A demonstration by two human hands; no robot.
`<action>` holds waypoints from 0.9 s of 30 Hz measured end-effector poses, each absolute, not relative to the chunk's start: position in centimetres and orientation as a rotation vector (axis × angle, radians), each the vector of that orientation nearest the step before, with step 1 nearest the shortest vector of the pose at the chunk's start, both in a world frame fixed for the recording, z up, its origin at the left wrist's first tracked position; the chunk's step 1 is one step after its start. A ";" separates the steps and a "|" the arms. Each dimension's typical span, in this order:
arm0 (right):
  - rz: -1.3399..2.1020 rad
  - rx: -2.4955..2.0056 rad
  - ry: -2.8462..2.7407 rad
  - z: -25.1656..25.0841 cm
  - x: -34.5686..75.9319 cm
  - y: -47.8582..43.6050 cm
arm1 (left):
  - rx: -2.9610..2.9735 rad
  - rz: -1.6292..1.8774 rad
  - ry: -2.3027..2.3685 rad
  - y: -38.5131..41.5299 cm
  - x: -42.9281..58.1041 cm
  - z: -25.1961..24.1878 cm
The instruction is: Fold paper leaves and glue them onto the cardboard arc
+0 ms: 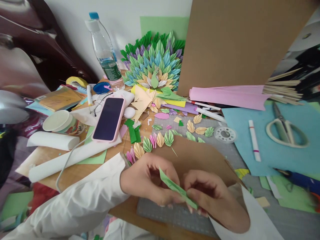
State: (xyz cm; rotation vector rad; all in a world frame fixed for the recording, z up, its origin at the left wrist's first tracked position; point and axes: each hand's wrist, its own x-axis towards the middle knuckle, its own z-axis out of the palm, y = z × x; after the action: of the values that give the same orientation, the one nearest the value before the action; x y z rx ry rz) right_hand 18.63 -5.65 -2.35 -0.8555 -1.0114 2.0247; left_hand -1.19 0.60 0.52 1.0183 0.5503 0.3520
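The clear plastic water bottle with a blue cap (105, 53) stood upright behind the pink-cased smartphone (109, 119); it was mostly empty, with a little water low down. The white paper cup (60, 122) lay tipped on its side to the left of the phone; its contents could not be told.

The left hand (147, 180) and the right hand (212, 196) met below and to the right of the phone, over a brown cardboard sheet (200, 156). Both had their fingers closed in a pinch on one folded strip of light green paper (176, 188), which ran slantwise between them, its upper end at the left fingers and its lower end under the right fingertips.

A large upright cardboard panel (237, 43) stood far right of the phone, and a fan of green, blue and purple folded paper leaves (153, 61) leaned against the wall behind the phone. A blue paper sheet (275, 153) to the right carried cream-handled scissors (286, 131) and a white stick (254, 140). A row of small folded paper leaves (155, 141) lay just right of the phone, along the cardboard sheet's edge. A clear tape ring (225, 134) sat just left of the blue sheet.
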 end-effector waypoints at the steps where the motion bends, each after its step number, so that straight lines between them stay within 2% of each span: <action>1: 1.998 -0.848 -1.004 -2.4 18.5 -5.7 | 1.034 0.348 0.555 0.6 -1.2 0.6; 4: 1.858 -0.861 -1.072 -2.4 18.3 -5.6 | 1.069 0.367 0.551 0.7 -1.2 0.5; 13: 1.012 -1.035 -1.501 -1.9 17.9 -5.5 | 0.935 0.483 0.503 0.4 -0.3 -0.3; 16: 0.834 -1.064 -1.590 -2.3 17.9 -6.0 | 1.002 0.556 0.490 0.2 0.0 -0.6; 19: 0.797 -1.064 -1.612 -2.6 17.7 -6.4 | 1.075 0.563 0.552 0.0 0.1 -0.9; 27: 1.020 -1.021 -1.401 -2.4 17.3 -6.2 | 0.995 0.499 0.599 -0.2 0.0 -0.4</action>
State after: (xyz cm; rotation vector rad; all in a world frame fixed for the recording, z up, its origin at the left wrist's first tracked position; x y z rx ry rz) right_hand 17.34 -6.24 -2.44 -1.0213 -1.4009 1.0196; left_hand -0.02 -0.21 -0.42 0.9954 0.5990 0.4992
